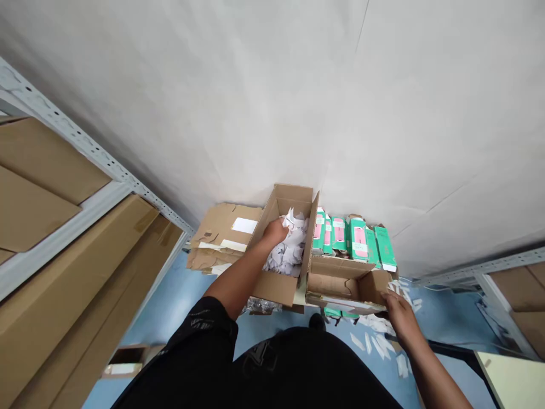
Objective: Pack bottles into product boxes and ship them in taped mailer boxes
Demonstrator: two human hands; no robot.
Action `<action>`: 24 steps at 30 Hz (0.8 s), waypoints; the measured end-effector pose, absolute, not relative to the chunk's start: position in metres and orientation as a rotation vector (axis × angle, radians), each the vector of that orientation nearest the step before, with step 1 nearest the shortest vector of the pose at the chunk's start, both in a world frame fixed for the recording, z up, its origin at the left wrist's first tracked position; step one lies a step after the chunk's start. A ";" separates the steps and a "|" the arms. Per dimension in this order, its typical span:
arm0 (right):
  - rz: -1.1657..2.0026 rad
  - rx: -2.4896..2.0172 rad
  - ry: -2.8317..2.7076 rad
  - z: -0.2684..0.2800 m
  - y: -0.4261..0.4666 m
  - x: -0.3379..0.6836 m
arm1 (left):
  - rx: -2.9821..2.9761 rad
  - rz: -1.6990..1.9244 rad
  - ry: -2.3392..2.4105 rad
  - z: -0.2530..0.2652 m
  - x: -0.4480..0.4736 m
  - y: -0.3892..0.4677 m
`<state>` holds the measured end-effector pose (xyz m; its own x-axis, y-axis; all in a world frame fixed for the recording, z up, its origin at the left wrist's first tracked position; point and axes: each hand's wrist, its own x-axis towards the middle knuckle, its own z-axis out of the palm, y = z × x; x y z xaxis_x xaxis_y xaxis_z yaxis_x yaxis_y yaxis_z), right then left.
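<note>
The paper box (293,193) is of brown corrugated cardboard, long and open at the top, and it holds a heap of white, thin, crumpled paper scraps (286,255) with torn edges. The left hand (276,232) is inside the paper box and touches these scraps; its fingers are bent and partly hidden, so I cannot tell if they grip. Just to the right of the paper box is a shallow small box (327,285), also of cardboard and open, and the right hand (398,309) grips its far right end. Behind this one, along the wall (298,102), stand several green boxes (360,241) with pink panels and white labels, but their writing is too small to read. To the left of the paper box lies a stack of flattened cardboard (223,218) with a white label (244,225) on top. The wall is pale, smooth, with thin lines. The floor (183,295) is blue, and white strips (378,343) are scattered on it, to the right of the paper box. Farther left stands a metal shelf (102,156) with holes in its post, carrying large brown cartons (72,284)
</note>
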<state>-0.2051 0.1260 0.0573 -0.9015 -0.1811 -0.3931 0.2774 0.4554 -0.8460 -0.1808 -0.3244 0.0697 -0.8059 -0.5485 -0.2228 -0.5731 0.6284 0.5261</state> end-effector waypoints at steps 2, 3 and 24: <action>-1.480 0.161 2.271 0.060 0.122 -0.188 | -0.906 1.006 2.934 0.091 -0.156 -0.317; -1.497 0.183 2.279 0.062 0.120 -0.180 | -0.850 1.035 3.018 0.103 -0.143 -0.311; -1.725 0.408 2.394 0.078 0.198 -0.090 | 0.752 0.931 2.848 0.149 -0.118 -0.135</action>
<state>-0.0897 0.1982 0.0776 -0.9495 0.1251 -0.2877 0.3125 0.2966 -0.9024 -0.1176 -0.1355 0.1486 -0.8801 0.4645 0.0986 0.4331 0.7001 0.5677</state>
